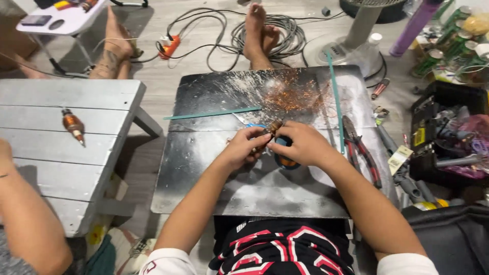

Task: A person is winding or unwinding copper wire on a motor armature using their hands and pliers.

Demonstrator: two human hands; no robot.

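Both hands meet over the middle of the scuffed metal board (214, 198), working one small part. Left hand (243, 147) is clenched round the lower end of a small motor rotor (270, 128), thumb and fingers wrapped on it; right hand (300, 145) pinches the same rotor from the other side, fingertips closed near its upper copper end. Rotor sits tilted, raised just off the board between the two hands. Right under the right hand is a dark round lump with an orange patch (283, 161), can't tell what it is. Loose copper wire scraps (295, 94) are scattered across the far half of the board. Two thin green strips lie there as well, one flat (214, 114), one running lengthwise (336, 102). Red-handled pliers (362, 150) lie just beside the right wrist, near the board edge. Second rotor (74, 126) rests on the grey wooden bench (46, 168) to the left, beside another person's arm (23, 219). Risks as I read it: grip is fingertip-only on a small round part, so a slip could drop it onto the board and bend the shaft or nick the winding. Wire ends look sharp, bare fingers could get pricked. Pliers sit close to the edge, an elbow nudge could knock them off. Cable coil (275, 30) by bare feet is a snag hazard.
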